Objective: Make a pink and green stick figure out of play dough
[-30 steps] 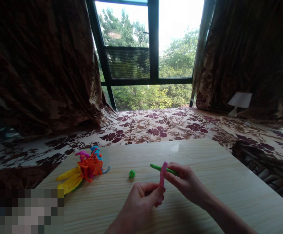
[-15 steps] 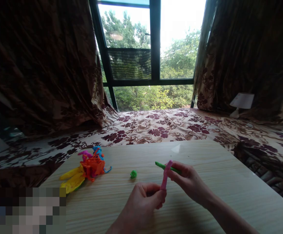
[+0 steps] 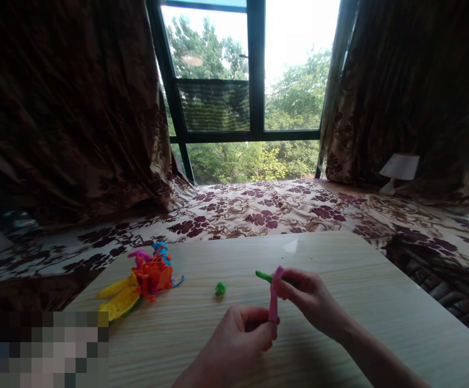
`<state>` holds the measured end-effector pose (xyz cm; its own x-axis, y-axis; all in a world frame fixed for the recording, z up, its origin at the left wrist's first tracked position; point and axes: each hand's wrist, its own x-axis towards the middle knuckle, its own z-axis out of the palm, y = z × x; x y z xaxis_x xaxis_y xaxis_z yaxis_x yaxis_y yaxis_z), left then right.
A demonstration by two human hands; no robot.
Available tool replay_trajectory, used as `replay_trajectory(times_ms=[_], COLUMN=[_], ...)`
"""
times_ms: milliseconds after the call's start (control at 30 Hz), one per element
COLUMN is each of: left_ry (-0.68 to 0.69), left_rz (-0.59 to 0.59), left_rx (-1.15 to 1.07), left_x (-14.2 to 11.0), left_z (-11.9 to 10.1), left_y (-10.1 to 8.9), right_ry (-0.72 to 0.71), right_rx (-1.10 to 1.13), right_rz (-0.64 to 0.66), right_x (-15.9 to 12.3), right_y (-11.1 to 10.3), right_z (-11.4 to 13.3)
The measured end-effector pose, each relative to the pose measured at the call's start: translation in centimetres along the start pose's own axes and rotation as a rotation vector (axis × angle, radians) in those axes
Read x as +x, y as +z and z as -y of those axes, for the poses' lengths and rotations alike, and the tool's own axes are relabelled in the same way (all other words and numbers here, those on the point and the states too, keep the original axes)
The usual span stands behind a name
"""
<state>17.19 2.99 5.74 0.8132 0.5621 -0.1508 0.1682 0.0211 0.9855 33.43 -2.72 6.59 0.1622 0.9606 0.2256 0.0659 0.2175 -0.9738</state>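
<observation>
My left hand pinches the lower end of a pink modelling clay strip, which stands up from the fingers. A thin green clay stick lies crosswise behind or against the strip's upper part, its left end poking out. My right hand is closed on the stick's right part, fingertips touching the pink strip. Whether the strip is wrapped around the stick I cannot tell. To the left, a small green clay lump rests on the table.
On the pale wooden table, a pile of orange, blue, magenta and yellow clay pieces lies at the left. Behind are a flower-patterned cloth, a small white lamp and a window. A pixelated patch covers the lower left corner.
Both hands still hold the pink strip and green stick together. The strip's top has bent over slightly against the stick, and less of the stick shows. The view has shifted a little.
</observation>
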Motion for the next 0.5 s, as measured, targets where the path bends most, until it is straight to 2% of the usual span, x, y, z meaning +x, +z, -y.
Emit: replay_trajectory(times_ms=[200,267,300,367,433,467,500], left_ry=[-0.016,0.0,0.018,0.069,0.067,0.009,-0.039], left_rz=[0.034,0.002,-0.05,-0.304,-0.618,-0.794,-0.888], left_rx=[0.078,0.175,0.239,0.397,0.659,0.84,0.904], left_x=[-0.5,-0.7,-0.8,-0.8,-0.7,-0.7,-0.7], left_z=[-0.5,-1.0,-1.4,-2.5,-4.0,-4.8,-5.6], left_y=[0.3,-0.5,-1.5,-4.4,-8.5,-10.9,-13.3], right_ry=[-0.022,-0.008,0.007,0.041,0.053,0.05,0.045], right_rx=[-0.122,-0.186,-0.221,-0.298,-0.385,-0.425,-0.455], right_rz=[0.017,0.045,0.066,0.105,0.114,0.114,0.114], right_x=[0.1,0.1,0.1,0.0,0.0,-0.1,-0.1], right_y=[-0.1,-0.3,-0.4,-0.5,-0.5,-0.5,-0.5], right_z=[0.7,0.8,0.7,0.3,-0.3,-0.6,-0.8])
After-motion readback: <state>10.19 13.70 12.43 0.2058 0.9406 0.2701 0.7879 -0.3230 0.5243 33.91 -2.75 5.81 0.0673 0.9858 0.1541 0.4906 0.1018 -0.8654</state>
